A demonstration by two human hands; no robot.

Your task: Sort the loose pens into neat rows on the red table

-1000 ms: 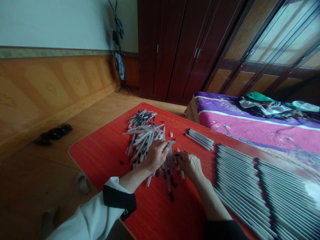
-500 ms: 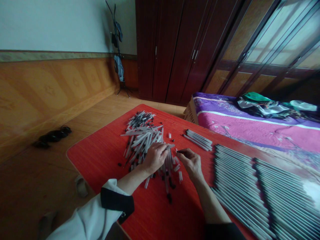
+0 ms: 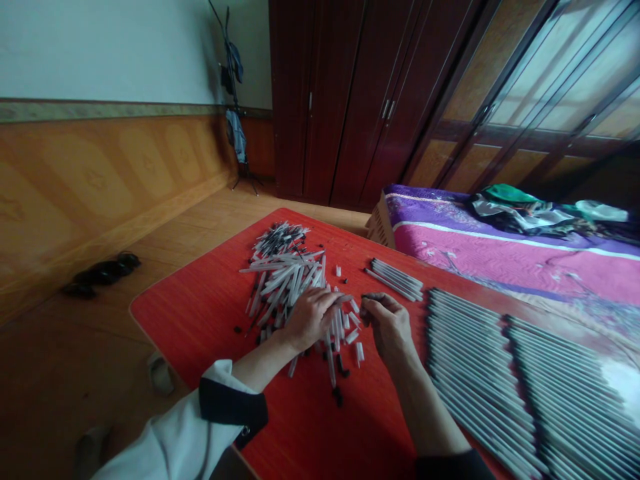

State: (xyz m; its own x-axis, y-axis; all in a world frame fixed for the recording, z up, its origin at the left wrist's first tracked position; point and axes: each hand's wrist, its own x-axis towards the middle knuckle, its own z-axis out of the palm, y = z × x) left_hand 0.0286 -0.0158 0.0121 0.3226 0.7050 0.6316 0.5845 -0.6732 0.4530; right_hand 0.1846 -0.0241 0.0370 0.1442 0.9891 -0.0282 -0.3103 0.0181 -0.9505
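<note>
Holds the left hand (image 3: 310, 317) low over the tabletop, with its back turned up and the forearm slanting in from the lower left, out of a pale sleeve (image 3: 160, 437) with a black cuff (image 3: 233, 407). Has the left fingers bent and drawn close to the thumb, around what looks like a pale tube (image 3: 345, 299) just showing at the tips; cannot make out the grip more exactly. Holds the right hand (image 3: 393, 330) opposite, a little apart from the left fingertips, with thumb and forefinger pinched on a small dark piece (image 3: 364, 297) and the wrist rising from a dark sleeve (image 3: 453, 465).

Shows, under and beyond the left fingers, a loose heap of pale tubes (image 3: 293, 277) lying crosswise, with darker, thinner pieces (image 3: 281, 239) at its far end. Shows, between the hands and nearer than the fingertips, short clear pieces (image 3: 359, 353) and black bits (image 3: 342, 365) strewn on the red table (image 3: 300, 427). Beyond the right fingers, has a small row of rods (image 3: 397, 279); to their right, two broad rows of dark-ended rods (image 3: 475, 353).

Farther off past the right fingers, shows a bed (image 3: 440, 247) under a purple and pink cover; straight ahead of both, a dark red wardrobe (image 3: 335, 100); far left, a coat stand (image 3: 235, 87) by a two-tone wall (image 3: 100, 173)
</note>
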